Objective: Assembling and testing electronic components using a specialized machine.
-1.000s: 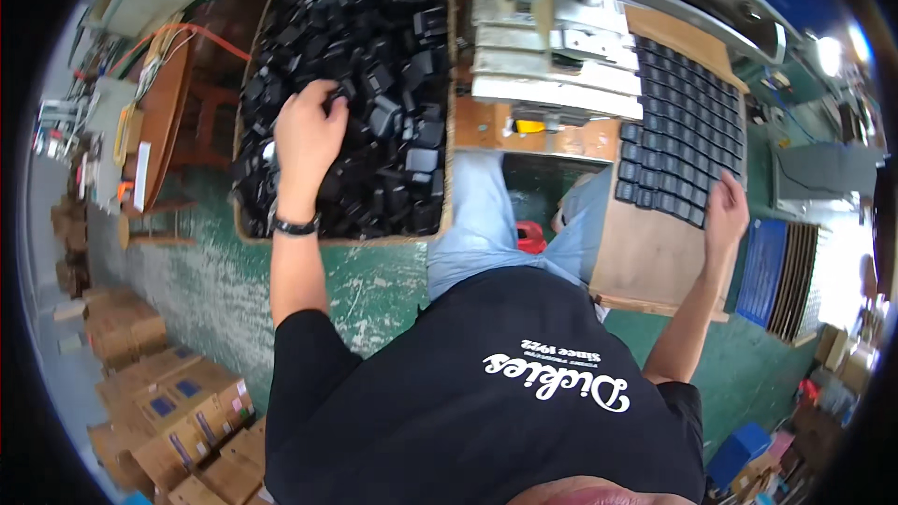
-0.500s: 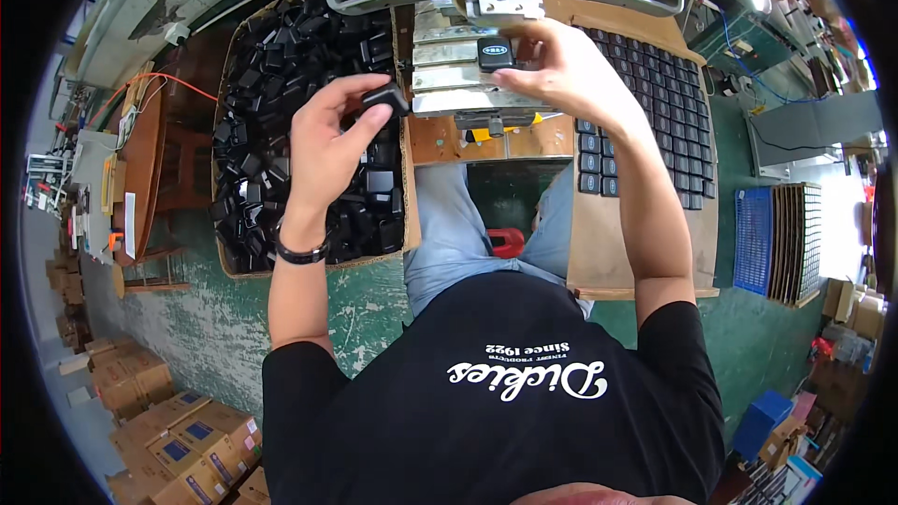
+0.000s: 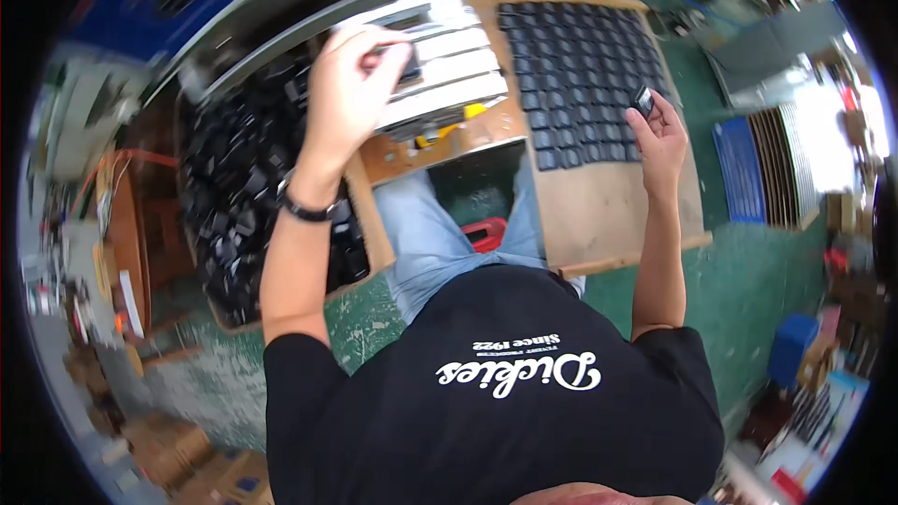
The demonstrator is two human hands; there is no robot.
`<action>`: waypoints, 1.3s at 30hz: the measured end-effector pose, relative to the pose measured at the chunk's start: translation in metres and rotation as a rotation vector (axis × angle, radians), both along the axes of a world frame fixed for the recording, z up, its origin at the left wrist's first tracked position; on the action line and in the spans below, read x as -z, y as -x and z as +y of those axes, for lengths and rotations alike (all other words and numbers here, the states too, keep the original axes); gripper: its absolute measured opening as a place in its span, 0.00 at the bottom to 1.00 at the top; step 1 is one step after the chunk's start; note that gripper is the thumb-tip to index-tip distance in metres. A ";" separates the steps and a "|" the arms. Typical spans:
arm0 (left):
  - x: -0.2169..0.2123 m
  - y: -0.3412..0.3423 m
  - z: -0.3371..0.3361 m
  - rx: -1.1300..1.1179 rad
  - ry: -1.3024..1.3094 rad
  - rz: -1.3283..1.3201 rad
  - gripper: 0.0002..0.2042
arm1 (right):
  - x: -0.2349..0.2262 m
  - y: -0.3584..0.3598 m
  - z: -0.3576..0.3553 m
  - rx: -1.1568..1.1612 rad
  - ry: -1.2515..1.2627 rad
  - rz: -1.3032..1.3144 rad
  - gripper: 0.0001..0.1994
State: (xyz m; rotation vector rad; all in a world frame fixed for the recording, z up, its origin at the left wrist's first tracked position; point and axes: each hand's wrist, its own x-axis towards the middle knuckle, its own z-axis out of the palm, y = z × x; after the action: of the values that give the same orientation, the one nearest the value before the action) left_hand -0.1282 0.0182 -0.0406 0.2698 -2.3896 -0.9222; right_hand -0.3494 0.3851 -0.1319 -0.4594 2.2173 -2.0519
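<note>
Grip of the right hand [image 3: 663,140] pinches a black block [image 3: 643,100] by its edges, presumably to spare its face, at the edge of matching blocks [image 3: 580,84] set in rows on a brown board [image 3: 608,215], likely for order. Blurred, the left hand [image 3: 348,84] appears to pinch a second block [image 3: 412,65] over the metal fixture [image 3: 458,96].

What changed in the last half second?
Left hand moved forward from the box to the metal fixture, a black piece at its fingers; blur hides whether it's released. Right hand swung right from the fixture to the rows, holding another black piece. Box, fixture and rows keep their arrangement.
</note>
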 end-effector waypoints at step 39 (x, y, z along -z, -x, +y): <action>0.048 -0.198 -0.037 -0.650 0.023 -0.172 0.10 | -0.012 0.013 -0.005 -0.149 -0.371 0.205 0.18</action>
State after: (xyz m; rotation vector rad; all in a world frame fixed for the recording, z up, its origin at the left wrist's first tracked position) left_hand 0.0699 -0.0191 -0.0889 1.0755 -2.2212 -0.5760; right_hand -0.3620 0.3805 -0.1199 -0.7957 2.5147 -1.5330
